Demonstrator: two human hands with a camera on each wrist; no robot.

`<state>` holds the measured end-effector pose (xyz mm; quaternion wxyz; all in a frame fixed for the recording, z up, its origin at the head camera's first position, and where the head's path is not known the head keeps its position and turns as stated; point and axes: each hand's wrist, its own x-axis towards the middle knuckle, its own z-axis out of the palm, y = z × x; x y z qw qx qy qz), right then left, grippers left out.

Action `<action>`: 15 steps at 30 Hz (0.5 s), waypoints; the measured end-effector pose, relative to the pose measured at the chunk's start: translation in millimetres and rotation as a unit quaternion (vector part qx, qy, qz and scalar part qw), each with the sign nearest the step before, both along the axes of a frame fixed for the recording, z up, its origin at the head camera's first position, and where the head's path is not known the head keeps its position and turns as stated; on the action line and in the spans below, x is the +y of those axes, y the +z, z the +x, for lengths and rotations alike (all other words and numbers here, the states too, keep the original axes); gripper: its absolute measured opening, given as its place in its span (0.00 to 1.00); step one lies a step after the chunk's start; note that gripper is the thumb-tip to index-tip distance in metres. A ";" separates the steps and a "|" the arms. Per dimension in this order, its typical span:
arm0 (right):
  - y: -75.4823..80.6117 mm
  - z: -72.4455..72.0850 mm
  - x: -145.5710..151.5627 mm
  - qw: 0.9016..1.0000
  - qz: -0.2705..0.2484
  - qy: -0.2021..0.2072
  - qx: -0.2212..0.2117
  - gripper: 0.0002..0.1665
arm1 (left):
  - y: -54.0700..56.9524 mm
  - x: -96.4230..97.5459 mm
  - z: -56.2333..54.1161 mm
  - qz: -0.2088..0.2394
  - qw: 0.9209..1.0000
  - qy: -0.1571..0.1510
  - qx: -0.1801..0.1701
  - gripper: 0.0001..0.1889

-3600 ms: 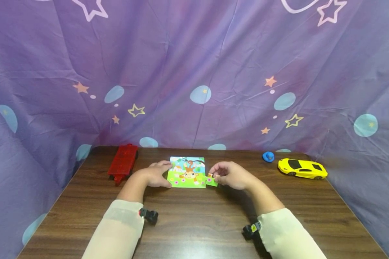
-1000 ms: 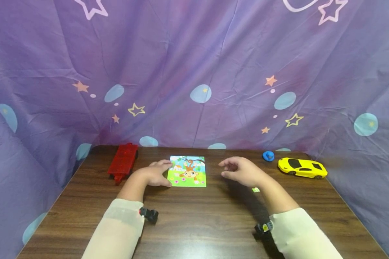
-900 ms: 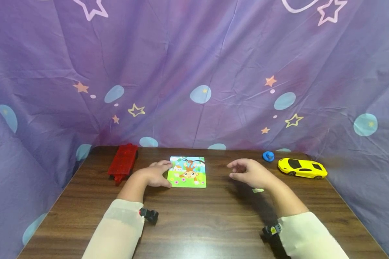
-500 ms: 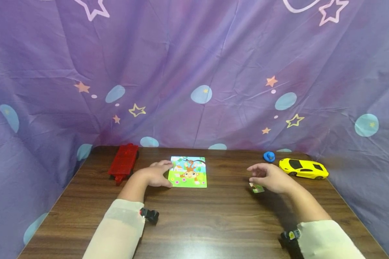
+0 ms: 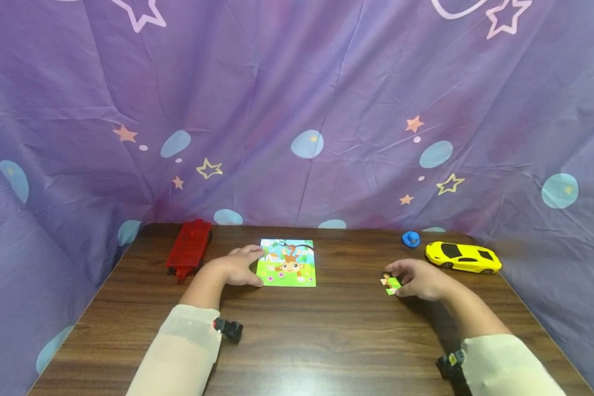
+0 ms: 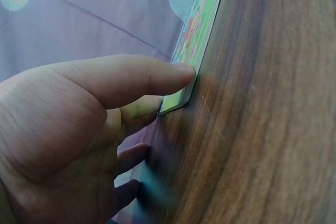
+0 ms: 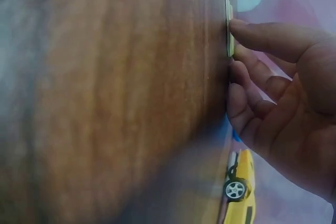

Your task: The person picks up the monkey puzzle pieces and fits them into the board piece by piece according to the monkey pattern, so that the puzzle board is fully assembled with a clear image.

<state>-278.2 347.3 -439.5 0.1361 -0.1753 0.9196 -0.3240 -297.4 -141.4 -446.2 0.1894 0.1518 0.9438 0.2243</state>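
A square puzzle board (image 5: 286,263) with a monkey hanging from a branch lies flat near the table's middle. My left hand (image 5: 237,267) holds its left side, thumb at the near corner and fingers farther up the edge. In the left wrist view, the thumb (image 6: 163,80) lies on the board's green corner. Well to the right of the board, a small green jigsaw piece (image 5: 392,284) with brown and white bits is between the thumb and fingers of my right hand (image 5: 421,279). The right wrist view shows this piece (image 7: 229,30) edge-on, close to the wood.
A red toy trailer (image 5: 190,248) stands at the left. A yellow toy car (image 5: 462,257) and a small blue toy hat (image 5: 410,239) sit beyond my right hand. A purple patterned cloth (image 5: 297,110) hangs behind the wooden table (image 5: 297,335).
My right hand, earlier holding a flowered piece at the board's right edge, moved right with nothing in its fingers and now pinches the piece lying there. My left hand stayed on the board.
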 end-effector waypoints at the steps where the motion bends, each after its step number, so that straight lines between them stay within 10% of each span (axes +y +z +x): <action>1: -0.4 -0.6 -0.3 1.000 0.004 0.002 0.002 0.35 | -0.1 -0.1 0.1 0.001 1.000 0.000 0.000 0.50; 15: 3.2 -9.8 -25.7 0.999 0.007 0.009 0.031 0.21 | -0.2 0.1 0.1 -0.003 1.000 -0.005 0.001 0.50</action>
